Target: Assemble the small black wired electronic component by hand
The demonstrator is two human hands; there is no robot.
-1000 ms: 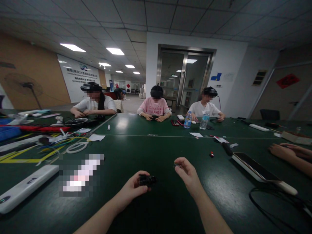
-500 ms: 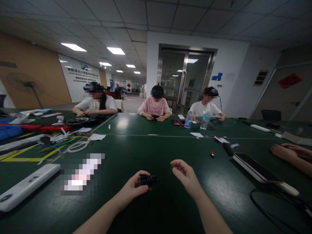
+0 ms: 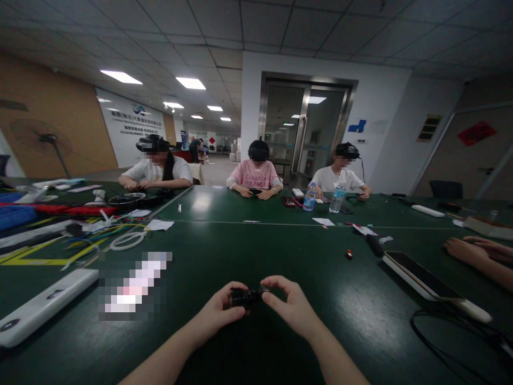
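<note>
My left hand (image 3: 224, 306) grips a short black cylinder (image 3: 242, 298), ribbed and shiny, between thumb and fingers above the green table. Its exact kind does not show. My right hand (image 3: 286, 302) pinches a small dark and silvery piece (image 3: 263, 290) at the cylinder's right end. The right fingertips partly cover this piece, and I cannot tell whether it touches the cylinder.
A white power bank marked 2 (image 3: 48, 307) and a blurred-out phone-like item lie to the left. On the right are a phone (image 3: 425, 275), black cable (image 3: 433, 342) and small red object (image 3: 349, 255). Bottles (image 3: 310, 198) and co-workers are across the green table (image 3: 224, 246).
My right hand has moved left and slightly down, bringing the small piece to the right end of the black cylinder. My left hand has stayed almost still, keeping its grip.
</note>
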